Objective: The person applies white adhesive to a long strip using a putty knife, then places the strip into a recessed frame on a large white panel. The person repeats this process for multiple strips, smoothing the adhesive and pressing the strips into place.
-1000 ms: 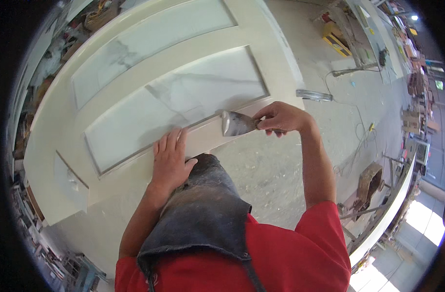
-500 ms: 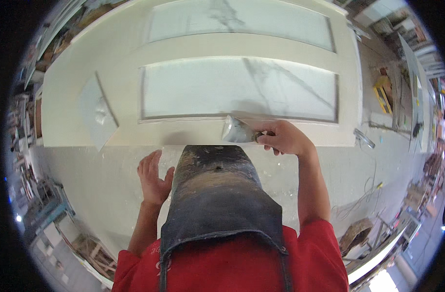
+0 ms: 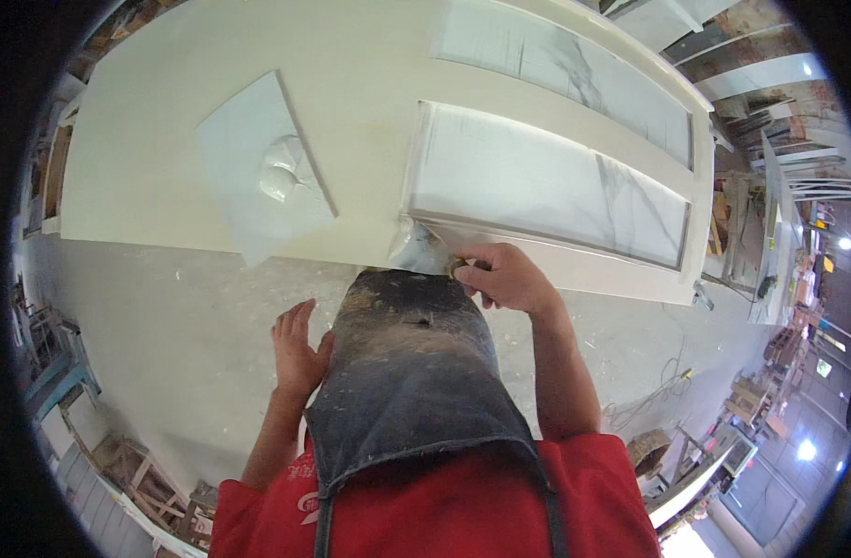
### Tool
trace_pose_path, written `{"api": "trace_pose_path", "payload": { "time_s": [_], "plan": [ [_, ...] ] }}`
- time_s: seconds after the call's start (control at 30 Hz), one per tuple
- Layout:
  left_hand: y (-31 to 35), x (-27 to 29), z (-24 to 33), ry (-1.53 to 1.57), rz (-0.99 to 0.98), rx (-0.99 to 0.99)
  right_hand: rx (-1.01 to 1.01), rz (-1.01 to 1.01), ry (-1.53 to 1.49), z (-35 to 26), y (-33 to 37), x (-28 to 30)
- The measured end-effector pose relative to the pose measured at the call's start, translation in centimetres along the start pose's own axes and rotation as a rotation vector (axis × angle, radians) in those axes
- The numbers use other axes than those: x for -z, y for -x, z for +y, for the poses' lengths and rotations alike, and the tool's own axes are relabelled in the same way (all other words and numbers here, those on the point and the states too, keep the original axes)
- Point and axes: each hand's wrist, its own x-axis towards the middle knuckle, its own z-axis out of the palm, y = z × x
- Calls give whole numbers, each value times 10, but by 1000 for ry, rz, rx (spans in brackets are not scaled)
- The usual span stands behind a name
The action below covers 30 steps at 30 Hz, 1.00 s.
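Observation:
My right hand (image 3: 511,279) grips a wide putty knife (image 3: 418,247) by its short handle. Its metal blade, smeared with white paste, lies at the near edge of a large cream door panel (image 3: 360,84), by the near left corner of a recessed marbled inset (image 3: 528,172). My left hand (image 3: 298,352) hangs open over the apron's left side, fingers apart and holding nothing. To the left on the door lies a thin pale board (image 3: 228,139) carrying a lump of white putty (image 3: 283,169); one corner of it overhangs the near edge.
A second marbled inset (image 3: 560,65) lies farther back in the door. My dark, stained apron (image 3: 416,372) comes close to its near edge. A cable (image 3: 663,391) lies on the grey floor (image 3: 193,344) at right. Wooden scraps and racks crowd both sides.
The view has turned, so the door now slants down to the right. My right hand has carried the putty knife leftward along the near edge to the inset's corner. My left hand stays open.

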Motion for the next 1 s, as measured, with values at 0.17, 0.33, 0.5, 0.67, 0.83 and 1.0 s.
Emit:
{"api": "trace_pose_path", "payload": {
  "time_s": [0.17, 0.33, 0.5, 0.67, 0.83, 1.0],
  "plan": [
    [-22, 35, -37, 2, -14, -71, -22, 131, -213, -22, 10, -49],
    [-49, 54, -50, -19, 117, -232, 81, 325, -556, -5, 57, -73],
    [-87, 72, -59, -265, 256, -220, 55, 518, -612, 11, 79, -97],
    [-118, 95, -77, -269, 152, -227, -44, 726, -307, -10, 62, -133],
    [-141, 120, -91, -280, 50, -346, -167, 947, -36, -54, 37, -174],
    [-202, 164, -137, -331, 15, -432, -343, 1019, -63, -93, 8, -213]
  ]
}}
